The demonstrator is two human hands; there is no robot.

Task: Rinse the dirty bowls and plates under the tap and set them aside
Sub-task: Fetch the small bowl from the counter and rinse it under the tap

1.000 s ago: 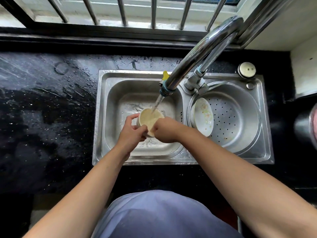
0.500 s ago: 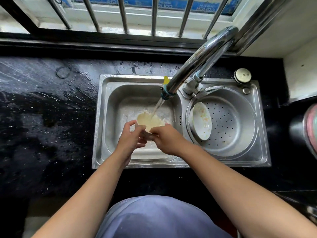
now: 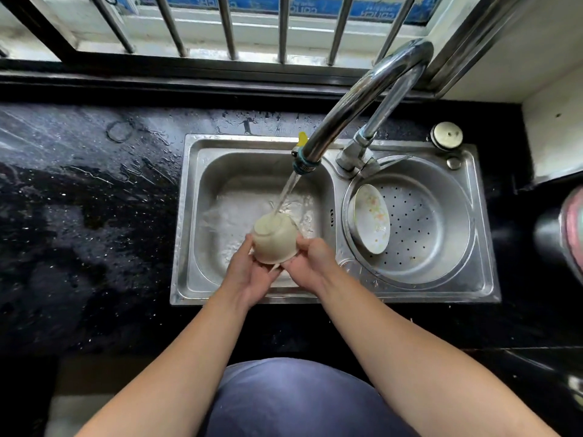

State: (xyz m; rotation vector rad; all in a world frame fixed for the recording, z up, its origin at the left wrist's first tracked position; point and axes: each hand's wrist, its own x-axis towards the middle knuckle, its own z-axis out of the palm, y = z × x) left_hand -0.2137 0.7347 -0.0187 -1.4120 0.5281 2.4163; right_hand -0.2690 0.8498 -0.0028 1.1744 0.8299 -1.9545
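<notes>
A small cream bowl (image 3: 273, 239) is held upside down over the left sink basin (image 3: 214, 190), its base up under the running stream from the chrome tap (image 3: 350, 105). My left hand (image 3: 249, 272) grips its left side and my right hand (image 3: 310, 263) grips its right side, both at the rim. A white plate (image 3: 370, 217) with food specks leans on its edge against the left wall of the round perforated drainer basin (image 3: 441, 222) on the right.
Wet black countertop (image 3: 79, 216) surrounds the steel sink. A round metal plug (image 3: 446, 135) sits at the sink's back right corner. A dark pot (image 3: 561, 234) stands at the right edge. A barred window (image 3: 252, 26) runs behind the tap.
The bowl was mouth up under the stream; both hands have turned it over, so the water now hits its base and splashes into the basin.
</notes>
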